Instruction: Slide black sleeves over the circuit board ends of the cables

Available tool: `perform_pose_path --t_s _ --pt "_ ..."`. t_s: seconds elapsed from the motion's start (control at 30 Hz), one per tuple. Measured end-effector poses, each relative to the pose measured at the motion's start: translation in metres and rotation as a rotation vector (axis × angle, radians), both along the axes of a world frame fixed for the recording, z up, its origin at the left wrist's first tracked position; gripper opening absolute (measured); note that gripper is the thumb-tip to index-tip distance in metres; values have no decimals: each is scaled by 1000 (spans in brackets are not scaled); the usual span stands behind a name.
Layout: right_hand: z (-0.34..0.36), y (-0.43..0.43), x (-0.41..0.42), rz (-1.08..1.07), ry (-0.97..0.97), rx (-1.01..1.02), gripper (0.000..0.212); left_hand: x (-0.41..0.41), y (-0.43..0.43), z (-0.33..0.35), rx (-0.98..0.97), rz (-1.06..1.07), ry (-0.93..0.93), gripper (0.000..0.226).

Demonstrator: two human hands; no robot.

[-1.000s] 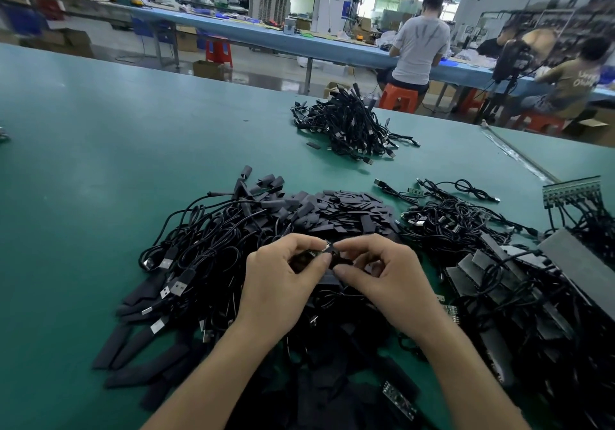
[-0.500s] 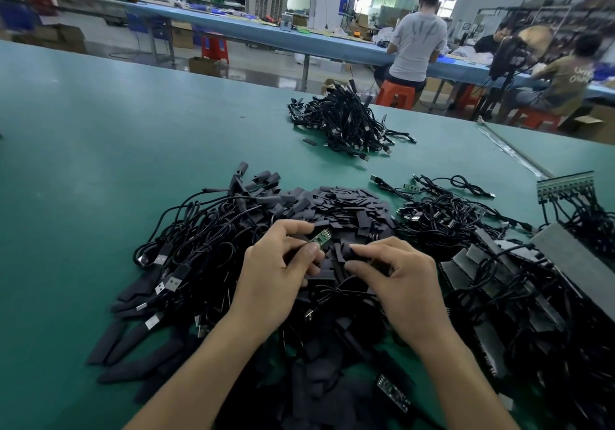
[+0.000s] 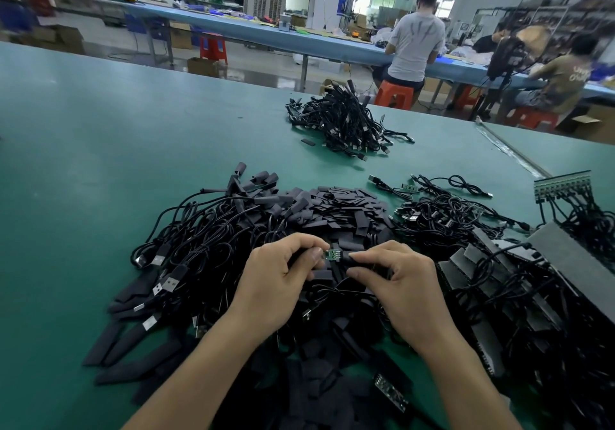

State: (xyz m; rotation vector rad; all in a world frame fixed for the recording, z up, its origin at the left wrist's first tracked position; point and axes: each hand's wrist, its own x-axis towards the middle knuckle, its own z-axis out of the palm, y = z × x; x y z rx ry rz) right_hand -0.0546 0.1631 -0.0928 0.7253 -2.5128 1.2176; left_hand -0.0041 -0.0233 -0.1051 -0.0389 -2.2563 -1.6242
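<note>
1. Head view: the left hand (image 3: 276,283) pinches a thin black cable just behind its small green circuit board (image 3: 332,254), thumb and forefinger curled round it. The board is held just above the heap at the middle of the green desk (image 3: 83,170).
2. Head view: the right hand (image 3: 402,283) pinches a short black flat sleeve (image 3: 347,257) between forefinger and thumb. Whether its mouth is spread open cannot be told.
3. Head view: the board's long axis runs left to right, its free end pointing at the sleeve just beside it. The right hand is the nearer one to that end, so the coming slide likely runs leftward along this axis.
4. Head view: under the hands lies a heap of loose black sleeves (image 3: 339,206), with tangled black USB cables (image 3: 206,236) to the left. A separate bundle of black cables (image 3: 346,123) lies well apart, farther up the desk.
</note>
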Motion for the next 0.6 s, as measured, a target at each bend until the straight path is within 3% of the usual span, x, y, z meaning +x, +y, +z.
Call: perform_pose_path --t_s 0.6 --pt "-1 6 -1 109 -141 -143 25 2 -1 3 -18 -17 -7 26"
